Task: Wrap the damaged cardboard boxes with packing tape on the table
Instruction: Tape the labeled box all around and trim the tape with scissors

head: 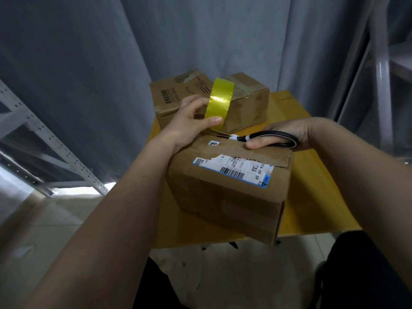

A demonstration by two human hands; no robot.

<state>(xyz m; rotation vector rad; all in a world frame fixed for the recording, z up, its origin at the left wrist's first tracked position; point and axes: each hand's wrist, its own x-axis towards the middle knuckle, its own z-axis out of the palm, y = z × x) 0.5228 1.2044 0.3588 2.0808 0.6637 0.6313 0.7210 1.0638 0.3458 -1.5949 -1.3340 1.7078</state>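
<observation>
Nearest me on the yellow tabletop [312,175] sits the torn brown cardboard box with a shipping label [229,186]. At its far edge my right hand [287,134] grips black-handled scissors [267,139], blades pointing left toward the strip, which my left hand [191,121] holds taut, pinching the yellow tape roll [219,101] (upright).

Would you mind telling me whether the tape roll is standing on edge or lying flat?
On edge: the left hand holds the yellow tape roll upright above the nearer box.
</observation>
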